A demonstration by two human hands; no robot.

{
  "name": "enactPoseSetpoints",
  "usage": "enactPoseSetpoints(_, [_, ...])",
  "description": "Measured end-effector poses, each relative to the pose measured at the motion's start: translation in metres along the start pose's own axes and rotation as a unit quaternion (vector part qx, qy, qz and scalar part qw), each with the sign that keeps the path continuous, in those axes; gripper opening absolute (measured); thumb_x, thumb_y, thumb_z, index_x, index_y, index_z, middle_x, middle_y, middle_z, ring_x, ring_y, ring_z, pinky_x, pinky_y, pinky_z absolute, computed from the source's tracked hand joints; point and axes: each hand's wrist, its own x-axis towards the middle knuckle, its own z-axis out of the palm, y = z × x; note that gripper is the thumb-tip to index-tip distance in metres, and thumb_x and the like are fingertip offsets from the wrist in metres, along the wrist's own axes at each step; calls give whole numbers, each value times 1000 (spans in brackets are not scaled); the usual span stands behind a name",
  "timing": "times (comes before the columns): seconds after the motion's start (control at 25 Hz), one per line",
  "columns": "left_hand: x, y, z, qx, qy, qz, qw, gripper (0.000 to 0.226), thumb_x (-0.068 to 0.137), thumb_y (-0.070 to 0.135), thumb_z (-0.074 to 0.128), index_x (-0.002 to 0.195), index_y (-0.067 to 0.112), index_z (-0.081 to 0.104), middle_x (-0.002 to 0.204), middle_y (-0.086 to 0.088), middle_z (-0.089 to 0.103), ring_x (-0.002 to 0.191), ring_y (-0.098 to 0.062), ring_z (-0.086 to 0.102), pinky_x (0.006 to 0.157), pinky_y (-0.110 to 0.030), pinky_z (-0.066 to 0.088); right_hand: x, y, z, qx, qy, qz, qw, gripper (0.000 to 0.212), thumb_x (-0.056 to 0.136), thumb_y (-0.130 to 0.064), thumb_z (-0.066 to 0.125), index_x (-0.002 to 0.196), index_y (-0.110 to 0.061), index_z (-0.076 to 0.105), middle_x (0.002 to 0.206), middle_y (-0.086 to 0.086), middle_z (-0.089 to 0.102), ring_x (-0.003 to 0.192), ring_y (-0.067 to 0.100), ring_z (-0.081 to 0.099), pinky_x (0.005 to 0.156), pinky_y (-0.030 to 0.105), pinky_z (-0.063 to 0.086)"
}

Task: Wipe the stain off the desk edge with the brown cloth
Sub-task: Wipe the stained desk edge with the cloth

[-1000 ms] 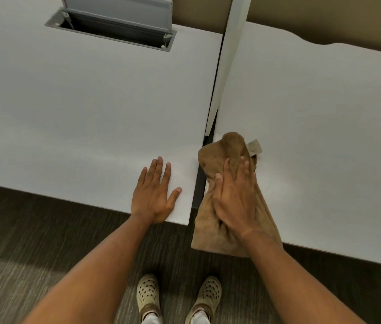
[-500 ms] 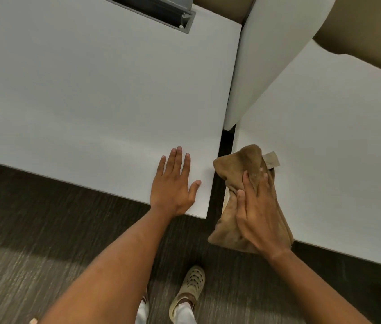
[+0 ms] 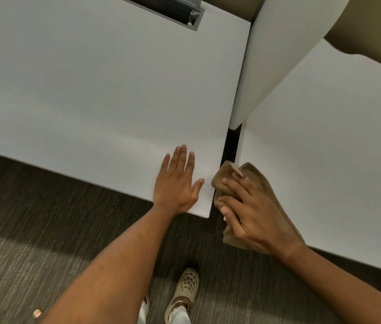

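Presently the brown cloth is gripped by the right hand, fingers curled over it, bunched in the gap against the desk edge. The left hand is laid flat, fingers spread and holding nothing, on the desk just beside.

Body in view: two bare forearms, both hands, one shoe
Left hand and right hand: no gloves, no rings or watch seen, wrists bare, both forearms bare up to the frame edge so no sleeve shows; nails short and plain. Feet at bottom centre: one cream perforated clog-style shoe with round vent holes across the toe and a heel strap, white trouser cuffs above it; second foot mostly hidden behind the left forearm
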Motion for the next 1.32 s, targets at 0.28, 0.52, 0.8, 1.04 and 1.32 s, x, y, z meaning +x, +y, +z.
enactPoseSetpoints(0.28, [1, 1, 0, 12, 3, -3, 1000, 77, 94, 60, 11, 155, 16, -7, 164, -11, -12, 151, -23, -13, 123, -42, -4, 63, 42, -14, 3, 6, 0, 1000, 39, 98, -40, 38, 111, -24, 71, 134, -1, 61, 130, 16, 45, 117, 31, 16])
enactPoseSetpoints(0.52, [1, 1, 0, 16, 0, -4, 1000, 76, 95, 58, 11, 155, 16, -7, 164, -11, -10, 151, -23, -11, 123, -42, -4, 23, 13, -11, 13, -68, -74, 995, 36, 98, -48, 34, 101, -33, 66, 113, -9, 62, 113, 12, 52, 115, 32, 19])
enactPoseSetpoints(0.8, [0, 1, -1, 15, -1, -8, 1000, 76, 95, 58, 12, 155, 16, -7, 164, -11, -11, 151, -23, -13, 123, -43, -2, 39, 40, -8, 23, -37, -103, 994, 37, 99, -46, 38, 114, -31, 68, 130, -7, 62, 128, 12, 48, 117, 40, 27])
enactPoseSetpoints(1.04, [-1, 1, -1, 20, 3, -9, 1000, 75, 95, 58, 14, 155, 16, -5, 164, -11, -10, 151, -22, -11, 123, -42, -2, 48, 38, -13, 0, -12, -50, 999, 35, 97, -47, 41, 107, -31, 71, 127, -6, 63, 126, 14, 48, 119, 38, 22])
enactPoseSetpoints(1.32, [1, 2, 0, 30, 0, -10, 999, 76, 95, 59, 12, 155, 16, -8, 164, -11, -13, 151, -22, -15, 123, -42, -4, 28, 30, -8, 12, -62, -123, 990, 45, 101, -47, 28, 135, -30, 51, 137, -2, 57, 128, 14, 47, 118, 36, 25])
